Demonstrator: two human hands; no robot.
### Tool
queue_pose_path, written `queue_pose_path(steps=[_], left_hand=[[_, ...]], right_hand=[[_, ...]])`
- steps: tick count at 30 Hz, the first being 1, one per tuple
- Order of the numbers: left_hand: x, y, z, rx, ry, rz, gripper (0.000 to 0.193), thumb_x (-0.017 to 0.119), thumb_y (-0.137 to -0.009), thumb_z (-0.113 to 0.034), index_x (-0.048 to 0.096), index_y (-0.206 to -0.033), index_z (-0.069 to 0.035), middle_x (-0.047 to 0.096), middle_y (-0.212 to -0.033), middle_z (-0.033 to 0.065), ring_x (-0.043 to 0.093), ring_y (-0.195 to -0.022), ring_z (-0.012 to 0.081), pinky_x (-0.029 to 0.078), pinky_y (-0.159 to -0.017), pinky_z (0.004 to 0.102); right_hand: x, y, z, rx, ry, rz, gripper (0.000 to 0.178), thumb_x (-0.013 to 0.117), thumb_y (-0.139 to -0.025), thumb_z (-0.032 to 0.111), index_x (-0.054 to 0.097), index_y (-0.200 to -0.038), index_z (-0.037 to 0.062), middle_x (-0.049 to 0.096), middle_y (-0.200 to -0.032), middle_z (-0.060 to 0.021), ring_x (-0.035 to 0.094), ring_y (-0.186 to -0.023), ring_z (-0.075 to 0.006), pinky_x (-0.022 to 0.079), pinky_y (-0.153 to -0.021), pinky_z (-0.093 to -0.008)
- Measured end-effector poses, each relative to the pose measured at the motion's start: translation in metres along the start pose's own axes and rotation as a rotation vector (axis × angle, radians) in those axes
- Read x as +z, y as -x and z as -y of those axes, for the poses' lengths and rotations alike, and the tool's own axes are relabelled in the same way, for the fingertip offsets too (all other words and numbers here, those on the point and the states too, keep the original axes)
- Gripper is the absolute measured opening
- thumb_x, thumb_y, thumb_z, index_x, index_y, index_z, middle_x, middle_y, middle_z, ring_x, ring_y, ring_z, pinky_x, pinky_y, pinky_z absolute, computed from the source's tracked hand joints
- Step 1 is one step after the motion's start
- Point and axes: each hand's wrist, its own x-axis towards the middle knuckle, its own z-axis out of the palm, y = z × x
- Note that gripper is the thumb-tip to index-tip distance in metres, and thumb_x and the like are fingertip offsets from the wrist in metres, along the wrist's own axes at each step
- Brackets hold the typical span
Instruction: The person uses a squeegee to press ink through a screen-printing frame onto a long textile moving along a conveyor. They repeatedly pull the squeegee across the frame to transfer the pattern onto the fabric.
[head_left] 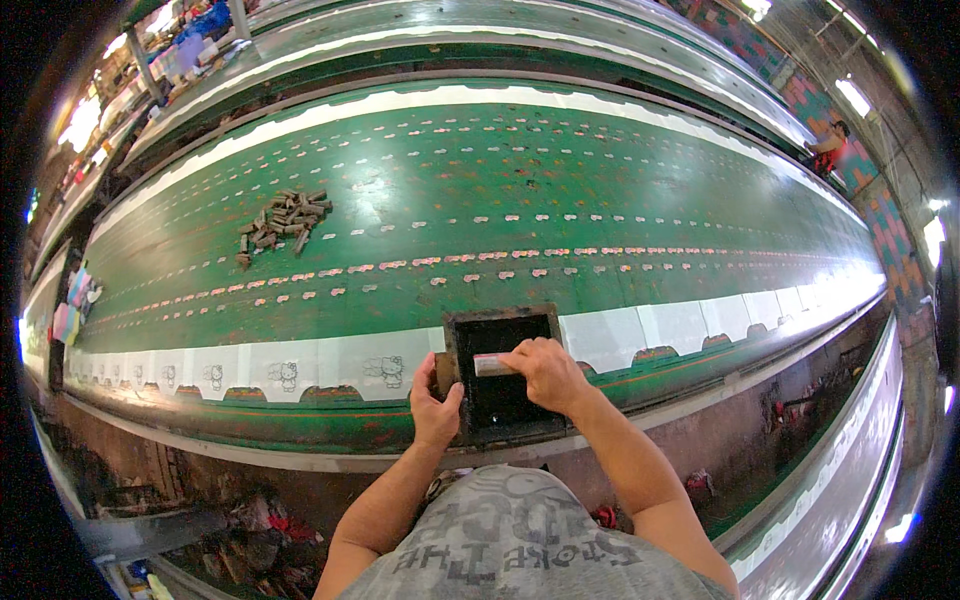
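A dark screen-printing frame (500,315) lies across the near edge of the green table, over the strip of white sheets. My left hand (436,412) is closed on the frame's left side, with a brown block (444,374) between thumb and fingers. In my right hand (550,375) is a small pale squeegee (490,365) with a pinkish upper edge, held over the black inside of the frame. Left of the frame, white sheets (335,370) carry a dark outlined cartoon cat figure. Those to its right (600,335) look plain white.
A heap of brownish short pieces (285,222) sits on the long green table (430,185). Rows of small printed pieces run along it. Further long tables stand beyond and at the lower right. A person (828,150) in red is at the far right.
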Motion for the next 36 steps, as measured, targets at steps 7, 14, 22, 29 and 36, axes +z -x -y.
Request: queue_pose_path(steps=[7,14,22,29,36], left_hand=[[0.003,0.0,-0.018,0.034,-0.153,0.02,0.076,0.079,-0.095,0.005,0.05,-0.165,0.004,0.066,-0.148,0.0156,0.067,-0.133,0.0236,0.053,-0.116,0.0385],[0.004,0.005,-0.004,0.082,-0.207,0.017,0.083,0.08,-0.094,0.0,0.045,-0.17,0.005,0.059,-0.162,0.0228,0.058,-0.149,0.032,0.044,-0.127,0.0429],[0.019,0.015,-0.023,0.103,-0.353,-0.033,0.097,0.074,-0.08,0.004,0.041,-0.172,0.005,0.052,-0.168,0.0253,0.053,-0.155,0.0377,0.039,-0.131,0.0442],[0.055,0.027,-0.032,0.232,-0.311,-0.074,0.099,0.07,-0.077,0.006,0.043,-0.171,0.005,0.056,-0.166,0.0242,0.054,-0.155,0.0368,0.038,-0.133,0.0428],[0.151,0.047,-0.018,0.256,-0.334,-0.081,0.099,0.069,-0.077,0.007,0.042,-0.172,0.005,0.055,-0.169,0.0222,0.053,-0.157,0.0338,0.037,-0.133,0.0406]], right_hand=[[0.01,0.062,0.033,0.048,0.034,0.044,0.047,0.069,-0.089,0.0,0.082,-0.132,0.0125,0.078,-0.128,-0.0114,0.072,-0.117,-0.0377,0.056,-0.106,-0.0506],[0.017,0.092,0.055,0.027,0.04,0.021,0.045,0.08,-0.086,0.01,0.08,-0.131,0.0144,0.074,-0.129,-0.0088,0.069,-0.123,-0.0349,0.055,-0.108,-0.0519],[0.019,0.125,0.043,0.208,-0.091,-0.347,0.044,0.089,-0.093,0.02,0.079,-0.134,0.0123,0.072,-0.144,-0.013,0.066,-0.138,-0.0374,0.052,-0.118,-0.0534],[0.016,0.172,-0.006,0.487,-0.454,-0.448,0.041,0.087,-0.096,0.015,0.079,-0.136,0.0084,0.074,-0.143,-0.0175,0.068,-0.137,-0.0383,0.055,-0.117,-0.0488],[-0.019,0.223,-0.073,0.454,-0.403,-0.469,0.04,0.087,-0.095,0.012,0.08,-0.135,0.0089,0.074,-0.144,-0.0171,0.068,-0.138,-0.0381,0.053,-0.119,-0.0481]])
